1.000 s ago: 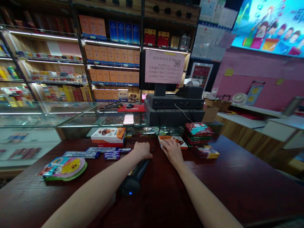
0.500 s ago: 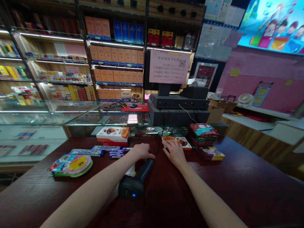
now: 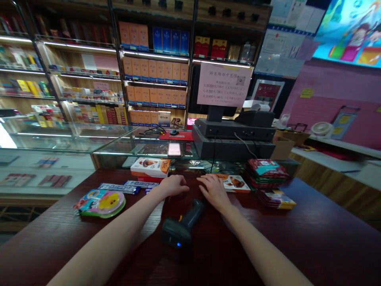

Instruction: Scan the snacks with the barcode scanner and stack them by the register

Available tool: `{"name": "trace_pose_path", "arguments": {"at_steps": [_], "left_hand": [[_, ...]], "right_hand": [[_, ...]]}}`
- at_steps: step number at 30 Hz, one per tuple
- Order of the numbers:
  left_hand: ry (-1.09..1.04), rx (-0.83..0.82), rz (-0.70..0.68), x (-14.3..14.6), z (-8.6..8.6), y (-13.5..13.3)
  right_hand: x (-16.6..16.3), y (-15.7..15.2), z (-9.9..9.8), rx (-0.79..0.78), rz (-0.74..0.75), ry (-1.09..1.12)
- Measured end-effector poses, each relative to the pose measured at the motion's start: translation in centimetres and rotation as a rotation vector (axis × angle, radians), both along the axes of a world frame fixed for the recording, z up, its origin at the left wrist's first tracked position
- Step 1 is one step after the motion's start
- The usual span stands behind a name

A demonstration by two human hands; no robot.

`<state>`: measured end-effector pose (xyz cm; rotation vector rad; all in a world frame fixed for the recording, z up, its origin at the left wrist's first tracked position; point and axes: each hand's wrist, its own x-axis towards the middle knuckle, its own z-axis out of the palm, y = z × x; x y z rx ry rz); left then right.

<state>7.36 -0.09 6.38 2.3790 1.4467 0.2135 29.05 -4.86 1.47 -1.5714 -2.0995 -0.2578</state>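
Observation:
My left hand (image 3: 175, 185) is above the dark table (image 3: 208, 254), just beyond the handle of a black barcode scanner (image 3: 179, 231). Its fingers point right, loosely bent and apart from the thumb, and nothing shows in them. The scanner lies on its side with a blue light lit. My right hand (image 3: 214, 191) has its fingers spread, with the fingertips at the left end of an orange and white Dove chocolate box (image 3: 236, 182), partly covering it. Whether they touch the box I cannot tell. Blue-wrapped bars (image 3: 122, 187) lie left of my left hand, which partly hides a purple pack.
More Dove boxes (image 3: 150, 167) are stacked at the back left, near a colourful toy pack (image 3: 102, 203). To the right sit stacked brown and green bags (image 3: 266, 172) and flat packs (image 3: 276, 198). A glass counter (image 3: 139, 149) and cash register (image 3: 233, 139) stand behind.
The view has swung slightly left. Both hands have moved left relative to the table, my left one away from the scanner handle and over the purple packs. The scanner stays in place.

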Motion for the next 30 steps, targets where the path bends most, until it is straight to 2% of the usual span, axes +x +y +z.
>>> {"name": "trace_pose_path", "arguments": {"at_steps": [6,9,15,18,21,24,30], "left_hand": [[-0.111,0.039,0.064,-3.5,0.3,-0.1],[-0.236,0.073,0.087,-5.3,0.2,0.2],[-0.348,0.180,0.212,-8.1,0.8,0.9],[-0.327,0.225,0.253,-9.0,1.1,1.3],[-0.269,0.346,0.272,-9.8,1.0,1.5],[-0.159,0.466,0.354,-10.5,0.7,1.4],[0.005,0.551,0.502,-11.0,0.4,1.1]], "right_hand": [[-2.8,1.4,0.4,-0.017,0.048,0.078],[-4.2,2.0,0.8,-0.029,0.067,0.113],[-6.6,2.8,1.6,-0.055,0.094,0.156],[-7.6,3.2,1.9,-0.078,0.100,0.170],[-8.4,3.5,2.1,-0.092,0.112,0.179],[-9.0,3.7,2.3,-0.094,0.118,0.179],[-10.0,4.2,2.4,-0.100,0.115,0.158]]}}
